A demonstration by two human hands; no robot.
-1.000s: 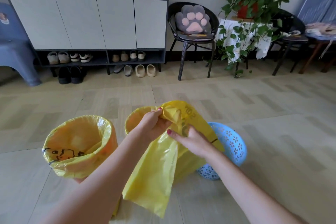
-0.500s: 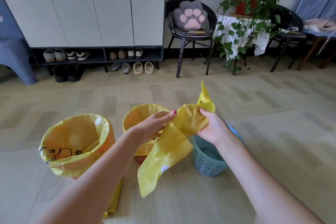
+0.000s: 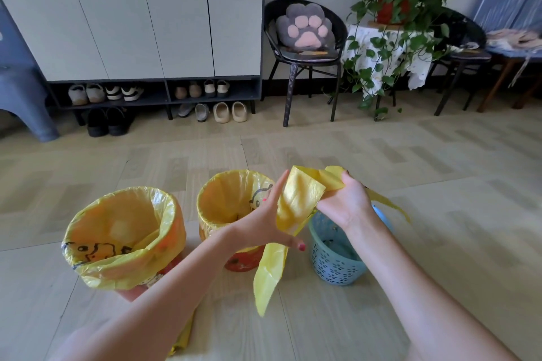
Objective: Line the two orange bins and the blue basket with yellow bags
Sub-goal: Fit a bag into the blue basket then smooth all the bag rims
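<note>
Yellow liners already in both orange bins; blue basket, 3 o'clock of them, unlined. Right hand fingers pinch third bag; left hand fingers straight, spread against it.

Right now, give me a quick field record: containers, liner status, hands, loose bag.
left orange plastic bin: lined, yellow bag folded over rim
middle orange plastic bin: lined with yellow bag
blue perforated plastic basket: upright, unlined
loose yellow plastic bag: held above the basket, tail hanging toward floor
right hand: grips the bag's top edge
left hand: fingers straight, against the bag
remaining: basket liner
</note>
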